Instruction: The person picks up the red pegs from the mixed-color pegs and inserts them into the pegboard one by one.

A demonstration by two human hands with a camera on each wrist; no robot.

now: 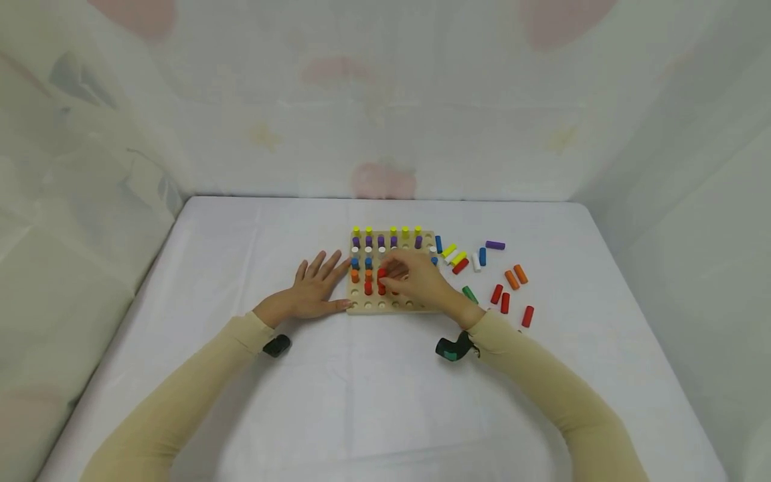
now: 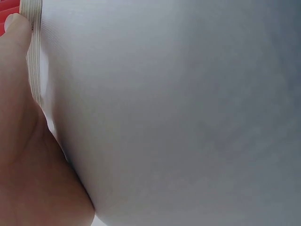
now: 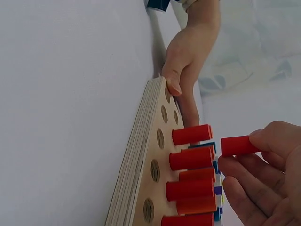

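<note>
A wooden pegboard (image 1: pixel 391 310) lies on the table, with yellow, purple, white, blue, orange and red pegs standing in rows. My right hand (image 1: pixel 423 281) is over the board and pinches a red peg (image 3: pixel 236 145) between thumb and fingers. In the right wrist view that peg is apart from the board, beside several red pegs (image 3: pixel 190 190) seated in a row. My left hand (image 1: pixel 312 291) rests with fingers spread at the board's left side. Its thumb (image 2: pixel 18 52) touches the board's near left corner. The right hand hides part of the board's middle in the head view.
Loose pegs lie right of the board: a purple peg (image 1: pixel 496 245), orange pegs (image 1: pixel 512 280), several red pegs (image 1: pixel 505 303), a green peg (image 1: pixel 470 294), and some yellow, white and blue ones. White cloth covers the table (image 1: pixel 361 402); fabric walls (image 1: pixel 385 100) stand around it.
</note>
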